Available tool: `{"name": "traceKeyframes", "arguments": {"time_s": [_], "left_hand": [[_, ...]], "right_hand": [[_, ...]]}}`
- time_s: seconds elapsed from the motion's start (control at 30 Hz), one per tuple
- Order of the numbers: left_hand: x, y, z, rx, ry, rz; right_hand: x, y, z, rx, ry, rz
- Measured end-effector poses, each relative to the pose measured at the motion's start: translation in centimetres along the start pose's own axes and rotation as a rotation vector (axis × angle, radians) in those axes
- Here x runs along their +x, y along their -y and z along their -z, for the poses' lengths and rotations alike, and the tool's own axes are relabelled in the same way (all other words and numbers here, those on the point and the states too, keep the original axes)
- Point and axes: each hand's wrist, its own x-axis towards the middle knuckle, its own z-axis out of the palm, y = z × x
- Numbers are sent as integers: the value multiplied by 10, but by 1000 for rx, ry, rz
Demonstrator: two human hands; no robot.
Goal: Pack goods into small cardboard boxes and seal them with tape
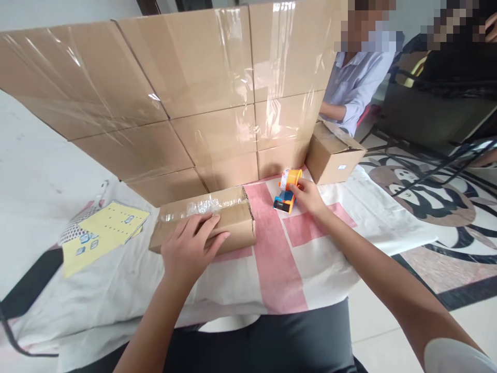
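A small cardboard box (233, 217) lies on the white and pink cloth (279, 259), with bubble wrap showing along its top seam. My left hand (192, 248) rests flat on the box's near side, fingers spread. To the right, my right hand (308, 199) grips an orange and blue tape dispenser (288, 189) that stands on the cloth.
A tall wall of taped cardboard boxes (186, 88) stands behind. Another cardboard box (334, 153) sits at the right. Yellow label sheets (103, 228) lie at the left. Two seated people (357, 77) are beyond, at the upper right, over a patterned floor (427, 197).
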Motion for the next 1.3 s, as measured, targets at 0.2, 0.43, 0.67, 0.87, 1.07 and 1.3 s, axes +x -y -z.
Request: {"name": "traceKeyframes", "arguments": {"time_s": [0.2, 0.43, 0.67, 0.87, 1.07, 1.3], "left_hand": [[11, -10, -8, -151, -150, 75], [16, -128, -52, -748, 116, 267], [63, -155, -102, -1239, 352, 614], [60, -144, -107, -1359, 348, 661], [52, -145, -100, -1278, 244, 668], [40, -146, -91, -1281, 240, 632]], "right_hand": [[-26, 2, -4, 51, -69, 138], [-40, 15, 7, 15, -103, 433], [-41, 15, 15, -122, -144, 589], [-36, 12, 10, -208, -139, 604], [-32, 11, 7, -248, -183, 506], [-31, 11, 5, -323, -186, 536]]}}
